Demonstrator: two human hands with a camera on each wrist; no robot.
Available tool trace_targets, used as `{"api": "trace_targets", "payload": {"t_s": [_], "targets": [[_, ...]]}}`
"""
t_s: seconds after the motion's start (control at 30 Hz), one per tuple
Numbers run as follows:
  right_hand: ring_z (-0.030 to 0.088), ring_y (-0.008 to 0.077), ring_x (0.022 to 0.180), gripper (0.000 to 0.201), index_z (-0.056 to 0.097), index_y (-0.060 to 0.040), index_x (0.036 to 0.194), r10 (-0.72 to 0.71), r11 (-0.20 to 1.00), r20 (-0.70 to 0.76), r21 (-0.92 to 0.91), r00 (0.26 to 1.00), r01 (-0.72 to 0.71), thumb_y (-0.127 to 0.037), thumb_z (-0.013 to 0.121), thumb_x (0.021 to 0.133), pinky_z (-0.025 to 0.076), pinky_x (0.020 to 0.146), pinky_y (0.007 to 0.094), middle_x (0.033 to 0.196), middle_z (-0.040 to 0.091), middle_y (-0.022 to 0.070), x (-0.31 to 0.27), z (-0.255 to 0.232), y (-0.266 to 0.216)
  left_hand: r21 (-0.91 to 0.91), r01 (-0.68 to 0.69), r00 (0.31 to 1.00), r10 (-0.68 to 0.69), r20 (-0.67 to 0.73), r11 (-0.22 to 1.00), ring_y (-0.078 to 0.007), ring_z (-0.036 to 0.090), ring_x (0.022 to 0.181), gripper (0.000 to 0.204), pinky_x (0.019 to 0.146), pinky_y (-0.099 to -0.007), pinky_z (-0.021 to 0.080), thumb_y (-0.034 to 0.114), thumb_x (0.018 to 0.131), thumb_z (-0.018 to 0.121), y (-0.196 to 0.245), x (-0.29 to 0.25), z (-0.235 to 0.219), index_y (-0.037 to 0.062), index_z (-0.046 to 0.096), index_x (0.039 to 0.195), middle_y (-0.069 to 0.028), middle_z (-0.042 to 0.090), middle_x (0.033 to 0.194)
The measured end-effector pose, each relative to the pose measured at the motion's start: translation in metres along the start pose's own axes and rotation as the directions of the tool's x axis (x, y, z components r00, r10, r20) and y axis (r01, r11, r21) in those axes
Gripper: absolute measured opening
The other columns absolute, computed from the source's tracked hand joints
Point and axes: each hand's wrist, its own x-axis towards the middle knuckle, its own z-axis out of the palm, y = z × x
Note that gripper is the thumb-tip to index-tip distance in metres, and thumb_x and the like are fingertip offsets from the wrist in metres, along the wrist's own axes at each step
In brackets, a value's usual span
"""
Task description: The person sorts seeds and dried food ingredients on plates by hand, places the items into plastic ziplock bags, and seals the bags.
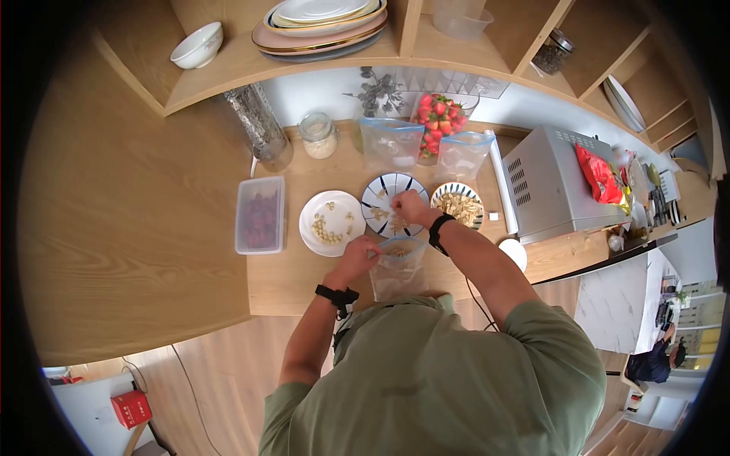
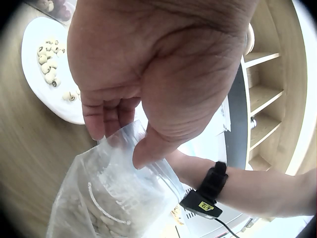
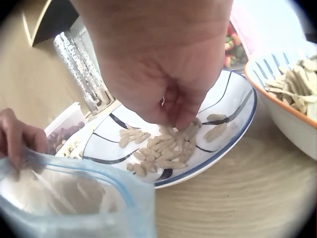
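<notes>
My left hand (image 1: 359,256) pinches the rim of a clear zip bag (image 2: 114,193), thumb on one side and fingers on the other. Pale pieces show inside the bag. Over a white plate (image 3: 223,99) with dark blue stripes, my right hand (image 3: 166,84) has its thumb and fingertips drawn together on pale, elongated dried pieces (image 3: 171,151). More of these lie in small groups on that plate. To its left, a plain white plate (image 1: 310,213) carries round cream seeds (image 2: 48,64) with dark tips. A striped bowl (image 3: 277,116) of dried slices (image 3: 297,87) stands at the right.
Behind the plates stand two clear zip bags (image 1: 391,144), a glass jar (image 1: 318,137) and a bag of strawberries (image 1: 441,118). A lidded plastic box (image 1: 260,216) sits at the left. A grey microwave (image 1: 559,182) borders the right side, and shelves (image 1: 342,64) overhang the back.
</notes>
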Motion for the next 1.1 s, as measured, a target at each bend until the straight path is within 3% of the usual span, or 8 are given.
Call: {"api": "trace_targets", "payload": {"t_s": [0.1,0.2,0.27,0.47,0.6,0.8,1.0,1.1], "targets": [[0.065,0.0342,0.084,0.014,0.067,-0.0053,0.083,0.119,0.982,0.132,-0.164,0.984,-0.097,-0.012,0.064,0.071,0.053,0.074,0.0414,0.085,0.067,0.0166,0.000,-0.020,-0.011,-0.037,0.049,0.999,-0.049,0.001,0.998,-0.0317,0.061,0.085,0.008,0.077,-0.0392,0.050,0.007,0.070,0.072,0.006,-0.001,-0.002,0.0079,0.071,0.078,-0.0124,0.063,0.086],[0.063,0.0359,0.096,0.027,0.065,-0.0039,0.096,0.248,0.918,-0.033,-0.310,0.968,-0.246,-0.019,0.066,0.074,0.052,0.082,0.0432,0.102,0.065,0.0199,-0.009,-0.043,-0.046,-0.030,0.033,0.999,-0.034,-0.010,0.999,-0.0320,0.061,0.085,0.008,0.077,-0.0392,0.050,0.006,0.070,0.072,0.005,-0.002,-0.002,0.0078,0.071,0.078,-0.0126,0.063,0.087],[0.059,0.0381,0.104,0.036,0.060,-0.0024,0.105,0.349,0.882,0.160,-0.390,0.924,-0.265,-0.023,0.067,0.076,0.050,0.088,0.0447,0.112,0.060,0.0231,-0.009,-0.050,-0.060,-0.030,0.016,1.000,-0.016,-0.015,0.999,-0.0319,0.061,0.085,0.009,0.077,-0.0391,0.050,0.006,0.070,0.072,0.005,-0.001,-0.001,0.0078,0.071,0.078,-0.0125,0.063,0.087],[0.063,0.0381,0.094,0.029,0.063,-0.0023,0.100,0.117,0.945,0.138,-0.321,0.984,-0.067,-0.017,0.066,0.076,0.051,0.082,0.0439,0.091,0.065,0.0221,0.000,0.003,-0.005,0.013,-0.021,1.000,0.021,-0.016,1.000,-0.0273,0.063,0.083,0.011,0.073,-0.0344,0.051,0.006,0.071,0.075,0.003,0.001,0.000,0.0072,0.072,0.082,-0.0106,0.064,0.090],[0.065,0.0355,0.082,0.015,0.067,-0.0039,0.087,0.112,0.960,0.189,-0.273,0.976,-0.057,-0.013,0.065,0.075,0.052,0.077,0.0432,0.081,0.067,0.0182,0.010,0.008,0.010,0.020,-0.033,0.999,0.033,-0.024,0.999,-0.0276,0.063,0.083,0.011,0.074,-0.0348,0.052,0.005,0.071,0.075,0.001,-0.001,0.000,0.0070,0.071,0.081,-0.0108,0.064,0.089],[0.066,0.0323,0.076,0.009,0.068,-0.0057,0.072,0.118,0.971,0.070,-0.217,0.991,-0.100,-0.014,0.066,0.074,0.052,0.074,0.0422,0.078,0.068,0.0140,0.002,-0.001,0.016,0.036,-0.001,1.000,0.001,-0.005,0.999,-0.0274,0.063,0.084,0.011,0.074,-0.0347,0.052,0.005,0.071,0.075,0.002,-0.001,0.001,0.0070,0.072,0.081,-0.0107,0.065,0.089],[0.063,0.0365,0.088,0.028,0.066,-0.0027,0.098,0.107,0.974,0.014,-0.200,0.994,-0.102,-0.019,0.067,0.076,0.052,0.078,0.0439,0.094,0.065,0.0213,-0.009,-0.010,-0.017,0.040,0.000,1.000,0.000,0.000,0.999,-0.0262,0.064,0.081,0.012,0.071,-0.0338,0.052,0.005,0.071,0.075,0.002,0.002,0.003,0.0076,0.072,0.083,-0.0105,0.064,0.090],[0.062,0.0400,0.093,0.038,0.059,-0.0010,0.109,0.165,0.967,0.110,-0.211,0.980,-0.139,-0.020,0.067,0.076,0.052,0.080,0.0450,0.102,0.061,0.0247,-0.005,-0.015,-0.045,0.054,-0.024,1.000,0.024,-0.002,0.998,-0.0254,0.064,0.079,0.012,0.069,-0.0333,0.052,0.005,0.072,0.075,0.000,0.003,0.005,0.0071,0.072,0.083,-0.0105,0.064,0.090]]}}
